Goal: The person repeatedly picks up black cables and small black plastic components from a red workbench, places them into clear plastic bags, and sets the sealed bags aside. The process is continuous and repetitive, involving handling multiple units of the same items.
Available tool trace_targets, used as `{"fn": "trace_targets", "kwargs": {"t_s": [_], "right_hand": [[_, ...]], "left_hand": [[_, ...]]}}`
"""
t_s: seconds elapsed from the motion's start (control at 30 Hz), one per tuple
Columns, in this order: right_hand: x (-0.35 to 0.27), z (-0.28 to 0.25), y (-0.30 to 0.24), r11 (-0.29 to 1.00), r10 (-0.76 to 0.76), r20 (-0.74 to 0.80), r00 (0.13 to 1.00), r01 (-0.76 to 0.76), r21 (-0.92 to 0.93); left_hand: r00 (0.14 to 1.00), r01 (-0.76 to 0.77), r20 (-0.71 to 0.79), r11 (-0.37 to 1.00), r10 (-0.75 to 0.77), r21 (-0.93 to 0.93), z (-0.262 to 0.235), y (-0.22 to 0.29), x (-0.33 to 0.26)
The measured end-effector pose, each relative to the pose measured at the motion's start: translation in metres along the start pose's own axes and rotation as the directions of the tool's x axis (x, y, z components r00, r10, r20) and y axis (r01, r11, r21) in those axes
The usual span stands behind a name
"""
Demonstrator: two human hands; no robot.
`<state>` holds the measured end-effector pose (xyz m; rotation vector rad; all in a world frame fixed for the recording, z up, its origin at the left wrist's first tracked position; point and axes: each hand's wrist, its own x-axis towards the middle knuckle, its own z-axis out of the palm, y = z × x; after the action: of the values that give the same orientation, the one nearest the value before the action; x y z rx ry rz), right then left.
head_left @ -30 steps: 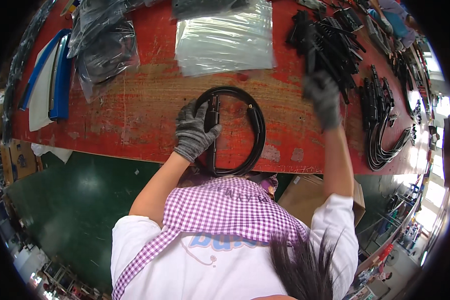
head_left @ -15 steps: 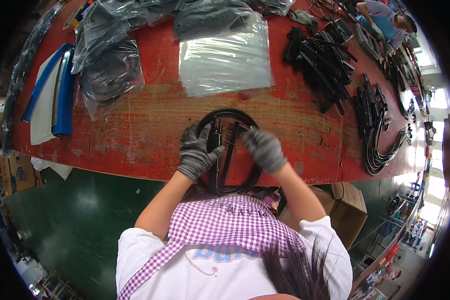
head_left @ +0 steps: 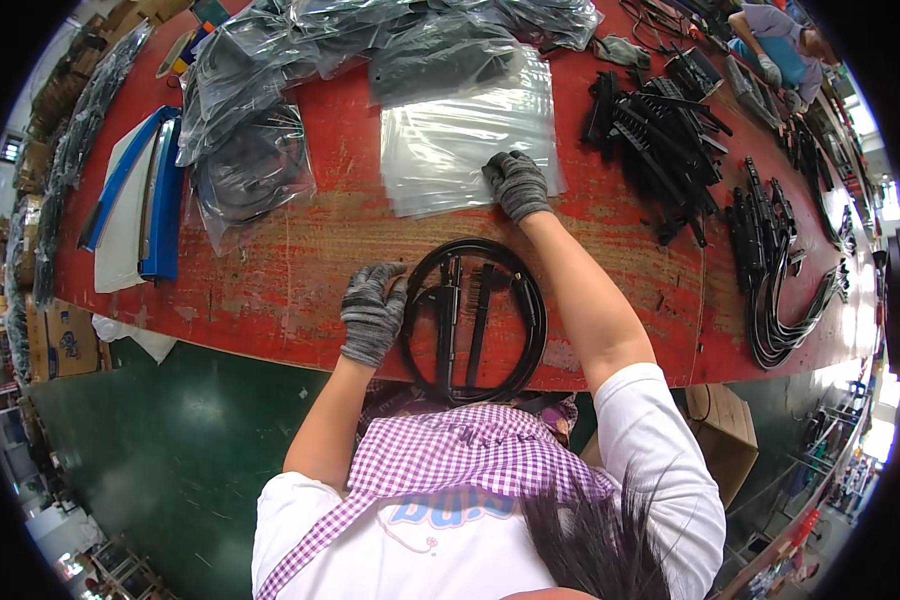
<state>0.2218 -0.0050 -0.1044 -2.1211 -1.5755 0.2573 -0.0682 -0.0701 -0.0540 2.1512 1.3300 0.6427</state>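
A coiled black hose [head_left: 538,345] lies on the table edge in front of me. Inside its ring are a black tube-like part [head_left: 448,320] and a black brush with bristles [head_left: 478,310]. Just left of the coil is my left hand [head_left: 372,312] in a grey glove, its thumb and fingers apart and nothing seen in them. Farther out, my gloved right hand [head_left: 518,187] rests on the stack of clear plastic bags [head_left: 440,165], near its front right part. Its fingers are slightly bent on the top bag, and no bag is lifted.
Filled plastic bags [head_left: 250,150] lie at the far left, by a blue holder [head_left: 160,220] with white sheets. A pile of black brushes [head_left: 660,140] and a bundle of black hoses [head_left: 770,300] lie on the right. A co-worker [head_left: 775,50] sits at far right. A cardboard box [head_left: 720,430] stands below.
My right hand has left the coil and reached forward onto the clear bags. My left hand has let go of the coil and moved to its left side. The view has shifted slightly.
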Motion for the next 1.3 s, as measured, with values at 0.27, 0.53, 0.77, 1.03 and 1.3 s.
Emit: {"fn": "trace_targets", "kwargs": {"t_s": [0.27, 0.53, 0.77, 1.03, 1.3], "right_hand": [[-0.016, -0.023, -0.022, 0.995, -0.089, 0.113, 0.990, 0.094, -0.042], [0.009, -0.010, -0.006, 0.999, -0.043, 0.115, 0.992, 0.043, 0.002], [0.007, -0.067, -0.034, 0.984, -0.157, 0.106, 0.982, 0.147, 0.098], [0.009, -0.083, -0.027, 0.977, -0.139, 0.137, 0.981, 0.159, -0.143], [-0.036, -0.064, -0.044, 0.749, -0.442, 0.174, 0.880, 0.468, -0.469]], "left_hand": [[0.997, 0.068, 0.055, 0.977, -0.057, -0.202, 0.006, 0.004, 0.035], [0.990, 0.090, 0.125, 0.961, -0.058, -0.263, 0.007, 0.020, 0.049], [0.897, -0.289, -0.228, 0.894, 0.378, 0.343, 0.016, 0.065, 0.109], [0.861, -0.481, 0.115, 0.718, 0.496, 0.504, 0.035, 0.022, 0.166], [0.884, -0.447, 0.143, 0.714, 0.445, 0.539, 0.029, 0.025, 0.149]]}}
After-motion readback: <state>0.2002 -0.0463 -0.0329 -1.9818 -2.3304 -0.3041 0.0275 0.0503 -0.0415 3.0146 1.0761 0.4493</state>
